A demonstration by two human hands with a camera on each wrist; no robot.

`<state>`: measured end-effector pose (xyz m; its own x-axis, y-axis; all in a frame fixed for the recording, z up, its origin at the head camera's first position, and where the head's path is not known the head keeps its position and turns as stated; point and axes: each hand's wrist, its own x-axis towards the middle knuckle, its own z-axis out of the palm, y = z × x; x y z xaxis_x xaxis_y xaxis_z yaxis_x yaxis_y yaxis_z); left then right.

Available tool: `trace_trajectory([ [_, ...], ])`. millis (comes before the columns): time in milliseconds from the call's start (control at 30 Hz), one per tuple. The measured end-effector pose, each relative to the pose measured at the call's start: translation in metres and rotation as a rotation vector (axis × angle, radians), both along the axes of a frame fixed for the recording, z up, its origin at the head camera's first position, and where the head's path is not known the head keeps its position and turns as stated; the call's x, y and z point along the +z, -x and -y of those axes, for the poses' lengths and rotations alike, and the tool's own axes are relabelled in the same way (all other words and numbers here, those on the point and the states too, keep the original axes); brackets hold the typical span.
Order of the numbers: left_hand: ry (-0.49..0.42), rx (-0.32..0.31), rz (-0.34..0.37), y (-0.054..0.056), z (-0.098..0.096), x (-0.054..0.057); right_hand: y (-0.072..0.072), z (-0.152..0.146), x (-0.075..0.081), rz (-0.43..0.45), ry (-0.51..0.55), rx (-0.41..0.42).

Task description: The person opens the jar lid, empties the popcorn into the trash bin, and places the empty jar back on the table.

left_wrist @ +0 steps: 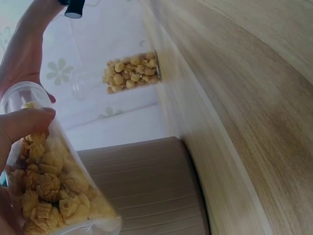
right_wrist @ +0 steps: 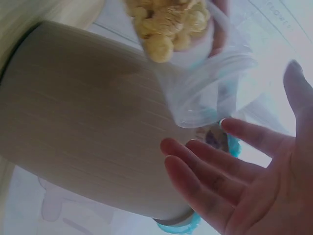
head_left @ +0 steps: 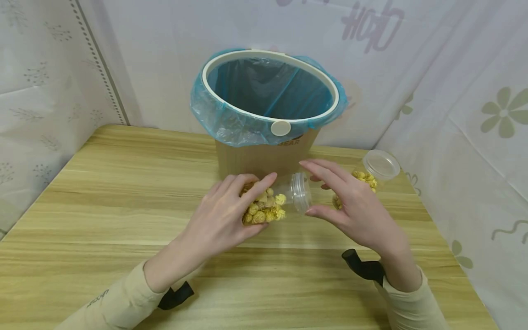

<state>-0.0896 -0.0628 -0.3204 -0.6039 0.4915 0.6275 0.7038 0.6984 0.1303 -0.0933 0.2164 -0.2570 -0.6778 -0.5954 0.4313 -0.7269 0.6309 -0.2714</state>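
My left hand [head_left: 224, 213] grips a clear plastic jar [left_wrist: 83, 166] partly filled with yellow popcorn [head_left: 264, 211], its thumb and fingers curled round the body. The jar is tipped sideways, its ridged clear top end [head_left: 301, 192] pointing toward the right hand. Whether a lid covers that end, I cannot tell. Beside it, my right hand [head_left: 354, 206] has its fingers spread and holds nothing. In the right wrist view, the fingertips [right_wrist: 172, 147] are close to the jar's ridged end [right_wrist: 215, 90].
Behind the held jar stands a beige bin [head_left: 255, 158] lined with a blue bag [head_left: 231, 126] under a white rim ring [head_left: 241, 110]. A second popcorn jar [left_wrist: 131, 73] stands upright at the right, partly behind the right hand. Patterned curtains surround the wooden table [head_left: 123, 192].
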Motion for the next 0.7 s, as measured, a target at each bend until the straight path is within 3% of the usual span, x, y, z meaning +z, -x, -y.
trace_trajectory([
  [200,0.013,0.007,-0.1,0.0011,0.0001,-0.0009,0.0034,0.0043,-0.0077,0.048,0.058,-0.054],
  [400,0.016,0.016,-0.142,0.0014,-0.0001,-0.0006,0.0038,0.0063,-0.0092,0.124,0.115,-0.052],
  [500,0.007,0.011,-0.118,0.0014,-0.0002,-0.0004,0.0034,0.0057,-0.0076,0.138,0.125,-0.034],
  [700,-0.031,-0.021,0.001,0.0026,0.0012,-0.0008,0.0041,0.004,-0.0027,0.124,0.116,0.08],
])
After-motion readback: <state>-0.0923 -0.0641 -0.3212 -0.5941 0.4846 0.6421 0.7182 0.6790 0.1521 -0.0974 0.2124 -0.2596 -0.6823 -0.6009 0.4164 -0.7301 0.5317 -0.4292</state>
